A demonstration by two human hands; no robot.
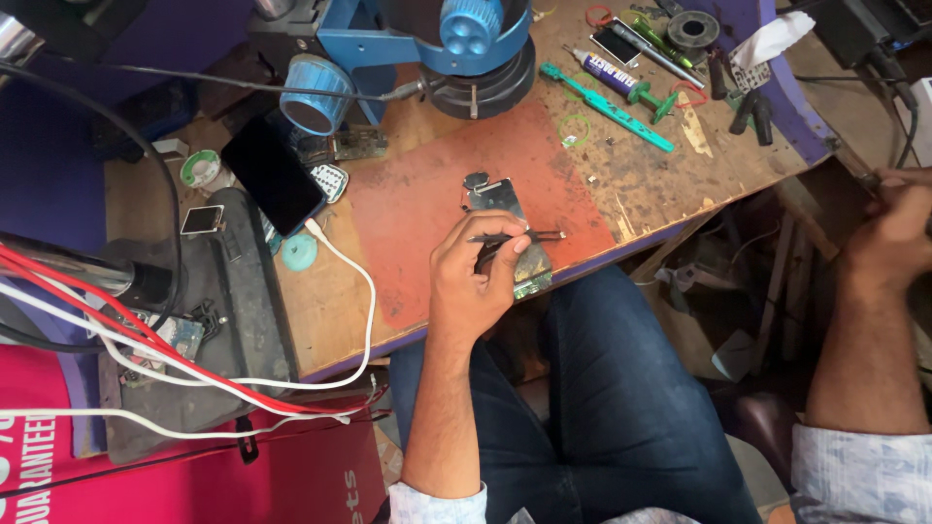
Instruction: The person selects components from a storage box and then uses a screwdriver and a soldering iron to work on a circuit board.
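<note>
Tweezers (519,236) — pinched in left hand (473,281).

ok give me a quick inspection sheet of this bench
surface: worn wooden bench with a red mat
job's things: tweezers over a metal phone part on the mat
clutter: black phone, glue tube, teal strip tool, solder reel, microscope
grippers: left hand pinches the tweezers; right hand off the bench at the frame's right edge, contents unclear
cables: white cable from the phone; red and white wires at left
surroundings: jeans-clad lap below the bench
</note>
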